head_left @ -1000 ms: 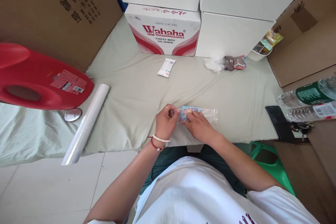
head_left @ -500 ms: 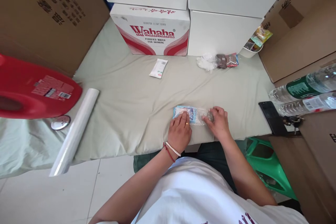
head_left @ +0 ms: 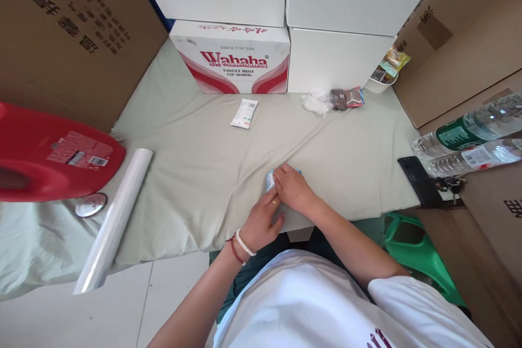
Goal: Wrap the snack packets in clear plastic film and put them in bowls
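Observation:
A small blue packet in clear wrap [head_left: 271, 178] lies on the pale green cloth [head_left: 196, 163] near its front edge, mostly hidden. My right hand [head_left: 292, 189] lies on top of it with fingers curled and pressed down. My left hand [head_left: 260, 223] sits just below and left of it, fingertips touching the packet's near edge beside the right hand. A ring shows on one left finger, bracelets on the wrist.
A roll of clear film [head_left: 114, 217] lies at the left by a red jug [head_left: 49, 155] and a metal lid [head_left: 90, 204]. A white sachet [head_left: 243, 113], snack packets [head_left: 342, 99], a Wahaha carton [head_left: 234, 60], a phone [head_left: 419, 180] and water bottles [head_left: 465, 136] surround the cloth.
My right hand slid left from the packet's right end onto the packet, covering it. My left hand drew back towards me to the near edge. The clear wrap's loose end is no longer visible.

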The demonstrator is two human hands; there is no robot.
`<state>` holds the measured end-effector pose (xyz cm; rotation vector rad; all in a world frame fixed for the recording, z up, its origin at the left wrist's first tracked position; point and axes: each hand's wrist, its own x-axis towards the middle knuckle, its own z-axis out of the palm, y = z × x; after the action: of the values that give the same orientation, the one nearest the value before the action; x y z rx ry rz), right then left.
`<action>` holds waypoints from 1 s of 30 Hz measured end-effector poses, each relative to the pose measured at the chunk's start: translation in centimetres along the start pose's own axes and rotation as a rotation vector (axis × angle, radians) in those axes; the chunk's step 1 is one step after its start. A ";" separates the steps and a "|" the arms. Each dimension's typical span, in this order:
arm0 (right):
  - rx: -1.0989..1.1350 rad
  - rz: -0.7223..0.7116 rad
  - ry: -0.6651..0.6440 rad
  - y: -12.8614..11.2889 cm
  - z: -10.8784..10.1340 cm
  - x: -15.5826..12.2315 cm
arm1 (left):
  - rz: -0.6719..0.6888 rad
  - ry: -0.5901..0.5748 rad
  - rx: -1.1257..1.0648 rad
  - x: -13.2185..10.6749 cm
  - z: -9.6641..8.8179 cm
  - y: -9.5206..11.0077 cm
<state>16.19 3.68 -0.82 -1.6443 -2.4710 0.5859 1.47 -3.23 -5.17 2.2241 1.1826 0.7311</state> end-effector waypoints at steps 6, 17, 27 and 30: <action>-0.050 -0.066 0.101 -0.1 2.1 -1.6 | -0.205 0.177 -0.116 -4.3 -3.4 -1.6; -0.156 -0.072 -0.018 0.3 -0.2 -1.1 | -0.321 0.296 -0.167 -4.3 -3.4 0.0; 0.018 -0.229 0.035 2.4 -0.9 -1.0 | -0.357 0.375 -0.224 -1.4 -2.9 1.7; 0.448 -0.117 0.218 3.4 -2.1 -2.3 | -0.483 0.465 -0.377 -0.4 -2.5 2.0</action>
<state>20.65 3.25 0.11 -1.3059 -2.0721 0.8223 0.81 -4.10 -2.12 1.4190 1.5665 1.1781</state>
